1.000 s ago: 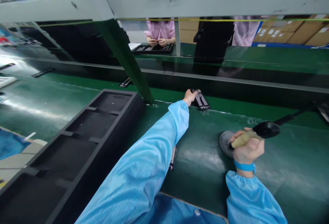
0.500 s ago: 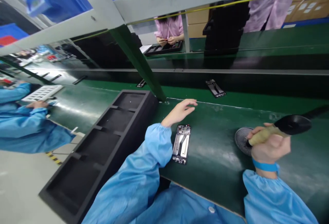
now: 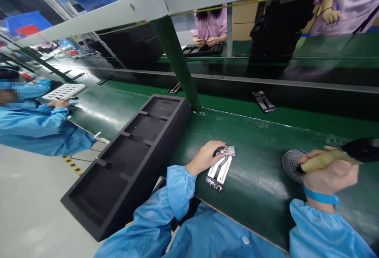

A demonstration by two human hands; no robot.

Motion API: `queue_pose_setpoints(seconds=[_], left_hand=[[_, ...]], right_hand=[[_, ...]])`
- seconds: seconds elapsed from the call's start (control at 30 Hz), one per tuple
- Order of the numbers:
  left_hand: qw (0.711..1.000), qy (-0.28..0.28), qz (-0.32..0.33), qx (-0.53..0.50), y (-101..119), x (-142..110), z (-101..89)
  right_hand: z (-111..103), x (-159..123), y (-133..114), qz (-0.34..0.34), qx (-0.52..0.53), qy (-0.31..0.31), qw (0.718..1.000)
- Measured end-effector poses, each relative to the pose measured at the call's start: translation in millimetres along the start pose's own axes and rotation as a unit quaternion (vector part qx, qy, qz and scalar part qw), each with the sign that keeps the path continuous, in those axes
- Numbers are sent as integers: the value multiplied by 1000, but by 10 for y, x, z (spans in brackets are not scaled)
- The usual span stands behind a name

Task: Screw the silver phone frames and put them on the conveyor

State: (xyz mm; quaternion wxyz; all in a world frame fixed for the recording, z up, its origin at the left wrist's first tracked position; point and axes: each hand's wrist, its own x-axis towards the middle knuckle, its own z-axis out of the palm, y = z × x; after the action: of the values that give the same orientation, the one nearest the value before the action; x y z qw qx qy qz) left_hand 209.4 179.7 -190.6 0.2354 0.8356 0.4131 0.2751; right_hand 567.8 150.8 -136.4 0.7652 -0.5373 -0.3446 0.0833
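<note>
Fingers of the left hand [image 3: 205,157] curl down over the far end of a phone frame [image 3: 220,168], fingertips resting on its top edge, touching rather than lifting, with the frame lying flat on the green bench [image 3: 260,194]. That frame's long axis runs from the fingertips back toward the person, slanting a little to the left at its near end, metal inner face up. Off to the right, the right hand [image 3: 328,173] is wrapped shut around the tan grip of a power tool [image 3: 343,156], whose black body points away to the right; just left of those knuckles sits one round perforated disc [image 3: 291,165] on the bench. Left of the left hand, a long black foam tray [image 3: 130,159] lies diagonally, four pockets countable. Beyond the fingertips, on the conveyor belt [image 3: 296,117], one more dark frame [image 3: 264,102] lies slanted, and a second dark piece [image 3: 175,88] sits further left. Far left, a co-worker's hand [image 3: 60,103] rests by one white tray [image 3: 63,91]; across the line, another person's hands [image 3: 207,41] work over a black tray.
</note>
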Motion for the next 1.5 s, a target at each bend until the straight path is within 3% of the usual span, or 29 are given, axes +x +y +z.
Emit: queue_pose_setpoints(seconds=[0.17,0.27,0.43,0.6,0.97,1.5], left_hand=[[999,-27,38,1,395,78,400],[996,-57,70,-26,563,125,495],[981,-131,135,-55,534,135,353],[972,-178,148,-46,509,78,223],[975,-150,141,86,674,205,385],[975,-155,137,79,647,198,400]], right_hand=[[-4,7,33,-7,-14,10,1000],[-6,16,48,-14,-22,10,1000],[-12,11,45,-7,-25,7,1000],[-14,14,51,-7,-32,6,999],[-9,9,51,-16,-1,-3,1000],[35,11,65,-37,8,6,999]])
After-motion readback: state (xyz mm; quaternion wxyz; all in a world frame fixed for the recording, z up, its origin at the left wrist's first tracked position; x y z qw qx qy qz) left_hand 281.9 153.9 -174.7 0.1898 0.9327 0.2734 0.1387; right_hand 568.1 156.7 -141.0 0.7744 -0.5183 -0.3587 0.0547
